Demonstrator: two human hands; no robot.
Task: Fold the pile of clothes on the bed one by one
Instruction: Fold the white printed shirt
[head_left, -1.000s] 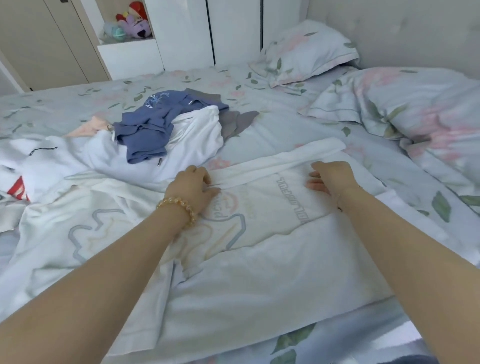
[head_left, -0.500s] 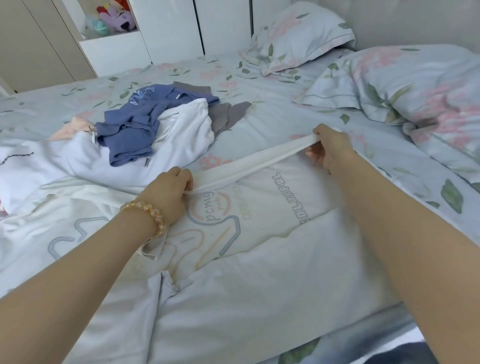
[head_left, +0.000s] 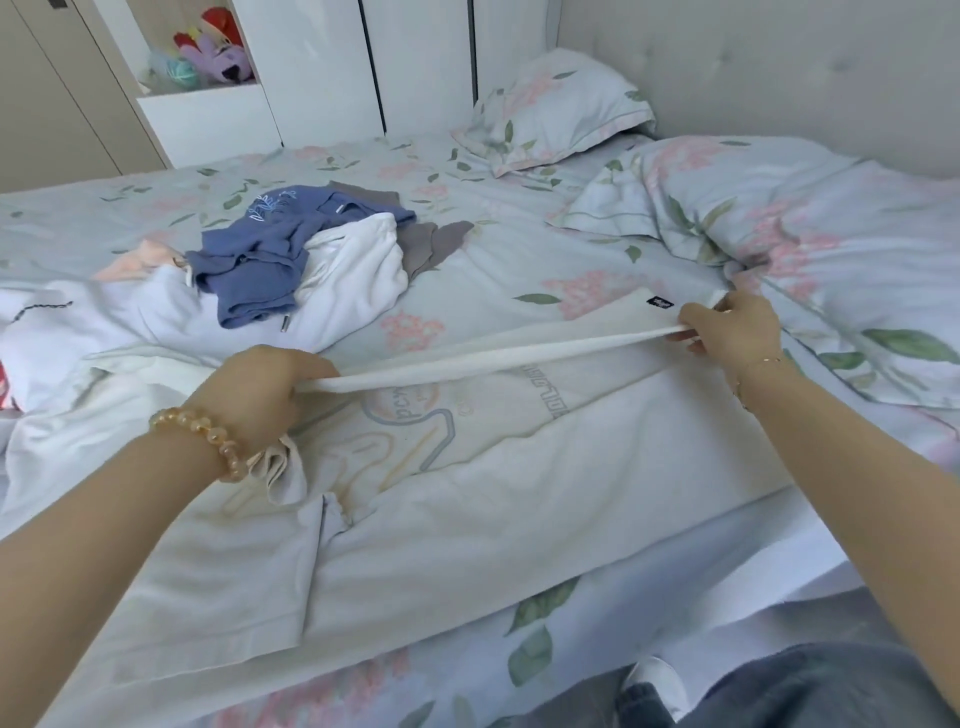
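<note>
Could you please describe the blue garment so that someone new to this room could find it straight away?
Start at the floral bed and look to the heap of unfolded clothes on its far left side. The blue garment lies crumpled on top, against a white garment; it alone has drawstrings and pale embroidery.

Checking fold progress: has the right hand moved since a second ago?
Yes. The right hand, pinching the white garment's hem, has moved away from the printed logo, toward the floral duvet.
</note>
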